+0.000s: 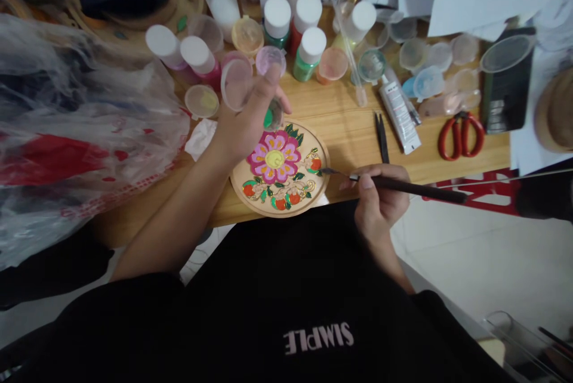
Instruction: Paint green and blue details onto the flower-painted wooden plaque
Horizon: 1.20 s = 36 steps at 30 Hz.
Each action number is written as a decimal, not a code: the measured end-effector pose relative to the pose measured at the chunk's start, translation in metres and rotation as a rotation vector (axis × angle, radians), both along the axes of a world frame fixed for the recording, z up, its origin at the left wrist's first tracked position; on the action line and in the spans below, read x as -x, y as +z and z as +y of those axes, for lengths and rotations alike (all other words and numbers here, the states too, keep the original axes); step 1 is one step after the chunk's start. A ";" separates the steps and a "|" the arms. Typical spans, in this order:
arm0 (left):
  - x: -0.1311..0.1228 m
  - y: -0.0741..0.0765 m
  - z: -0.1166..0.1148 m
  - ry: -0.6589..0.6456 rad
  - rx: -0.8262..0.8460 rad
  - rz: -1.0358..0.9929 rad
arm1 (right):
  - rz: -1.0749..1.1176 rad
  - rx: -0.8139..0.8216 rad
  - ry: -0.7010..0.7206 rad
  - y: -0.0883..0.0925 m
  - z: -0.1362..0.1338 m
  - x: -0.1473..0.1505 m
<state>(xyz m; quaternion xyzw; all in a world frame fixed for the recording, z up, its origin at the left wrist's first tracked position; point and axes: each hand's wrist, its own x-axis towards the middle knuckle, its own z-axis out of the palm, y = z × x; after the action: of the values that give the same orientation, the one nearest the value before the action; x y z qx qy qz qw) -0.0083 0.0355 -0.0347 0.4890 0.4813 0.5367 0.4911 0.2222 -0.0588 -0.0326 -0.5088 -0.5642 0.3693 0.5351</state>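
Note:
My left hand (250, 114) is closed round a small clear cup (274, 116) with green paint inside, just over the top edge of a round painted plaque (324, 189). The plaque carries a pink flower (274, 158) with a yellow centre, orange-red buds and green leaves in gold outlines. To its right, my right hand (382, 201) grips what looks like a small palette knife (421, 189) by its long dark handle. The thin grey tip points left, close to the plaque's right edge; I cannot tell whether it touches.
White-capped paint bottles (311, 52) and small open cups (331, 65) crowd the back of the wooden table (358, 120). To the right lie black tweezers (381, 137), a white tube (400, 111) and red-handled pliers (461, 135). Clear plastic sheeting (89, 126) covers the left side.

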 end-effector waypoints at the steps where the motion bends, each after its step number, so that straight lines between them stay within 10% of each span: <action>1: 0.001 0.000 0.000 -0.010 -0.004 -0.002 | -0.002 0.007 -0.001 0.000 0.000 0.000; 36: -0.003 0.009 -0.003 0.024 0.037 0.072 | 0.030 0.022 0.002 -0.003 0.002 0.000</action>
<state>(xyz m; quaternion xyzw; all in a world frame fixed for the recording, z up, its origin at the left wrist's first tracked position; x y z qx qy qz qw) -0.0057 0.0325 -0.0261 0.4930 0.5145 0.5156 0.4759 0.2226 -0.0564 -0.0354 -0.5087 -0.5526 0.3834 0.5374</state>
